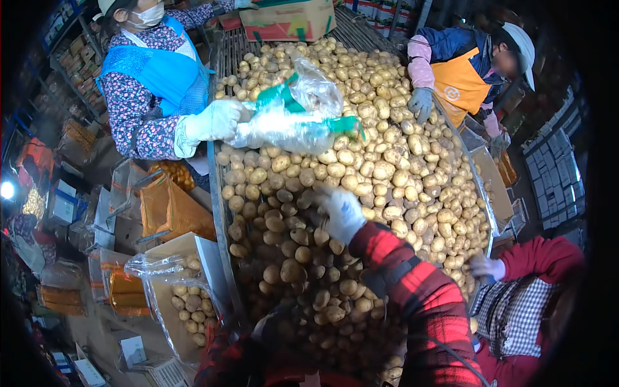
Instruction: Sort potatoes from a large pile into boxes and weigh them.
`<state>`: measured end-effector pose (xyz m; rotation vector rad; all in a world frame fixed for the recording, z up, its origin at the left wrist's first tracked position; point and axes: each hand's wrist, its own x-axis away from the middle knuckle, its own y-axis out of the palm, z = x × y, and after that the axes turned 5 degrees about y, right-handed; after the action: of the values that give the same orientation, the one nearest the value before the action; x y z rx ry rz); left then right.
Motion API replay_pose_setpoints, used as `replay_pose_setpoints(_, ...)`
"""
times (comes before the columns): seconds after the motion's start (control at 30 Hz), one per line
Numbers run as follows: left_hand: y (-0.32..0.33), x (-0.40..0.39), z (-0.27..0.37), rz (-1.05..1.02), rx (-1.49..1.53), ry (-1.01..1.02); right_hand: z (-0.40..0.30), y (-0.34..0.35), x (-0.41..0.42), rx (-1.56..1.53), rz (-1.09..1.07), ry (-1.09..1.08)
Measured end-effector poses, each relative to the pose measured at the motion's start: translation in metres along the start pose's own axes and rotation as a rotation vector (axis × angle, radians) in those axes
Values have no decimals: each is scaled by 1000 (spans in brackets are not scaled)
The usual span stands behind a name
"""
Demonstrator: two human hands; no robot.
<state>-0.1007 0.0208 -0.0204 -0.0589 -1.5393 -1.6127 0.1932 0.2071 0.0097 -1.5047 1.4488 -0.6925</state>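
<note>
Potatoes (382, 169) lie heaped over a slatted sorting table (225, 193) before me. My right hand (341, 213), in a white work glove below a red-and-black checked sleeve, is over the potatoes left of the middle of the heap. Its fingers are blurred and point left; whether they hold a potato cannot be told. My left hand is not clearly visible; a dark shadow and my dark red clothing fill the lower middle. Just beyond my right hand, a co-worker's gloved hand holds clear plastic bags (295, 130) with green strips above the potatoes.
Left of the table, an open carton (179, 334) lined with plastic holds potatoes, near orange mesh bags (169, 208). A cardboard box (290, 22) stands at the far end. One co-worker stands left, two right, their hands at the table. Metal rails edge the heap.
</note>
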Motion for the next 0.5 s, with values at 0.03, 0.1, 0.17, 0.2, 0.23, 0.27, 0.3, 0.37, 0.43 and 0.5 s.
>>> replay_pose_setpoints(0.03,-2,0,2,-3,-4,0,3,-16,-22,-1,269,-117)
replay_pose_setpoints(0.1,-5,3,4,9,-12,5,17,-33,-64,125,488,-81)
replay_pose_setpoints(0.17,-6,3,5,12,-12,4,61,-26,-105,327,498,107)
replay_pose_setpoints(0.2,-8,4,5,17,-8,4,74,-25,-124,390,385,239)
replay_pose_setpoints(0.23,-11,7,7,35,-2,10,78,-28,-151,547,14,401)
replay_pose_setpoints(0.27,-11,5,5,26,4,-5,97,-29,-169,560,-37,497)
replay_pose_setpoints(0.3,-13,6,4,33,6,-2,104,-29,-192,444,-142,635)
replay_pose_setpoints(0.37,-16,6,1,22,16,-2,115,-26,-201,435,-64,641)
replay_pose_setpoints(0.43,-20,8,5,13,19,37,101,-25,-192,349,-79,641)
replay_pose_setpoints(0.5,-26,13,8,-22,38,104,80,-25,-169,158,-43,647)
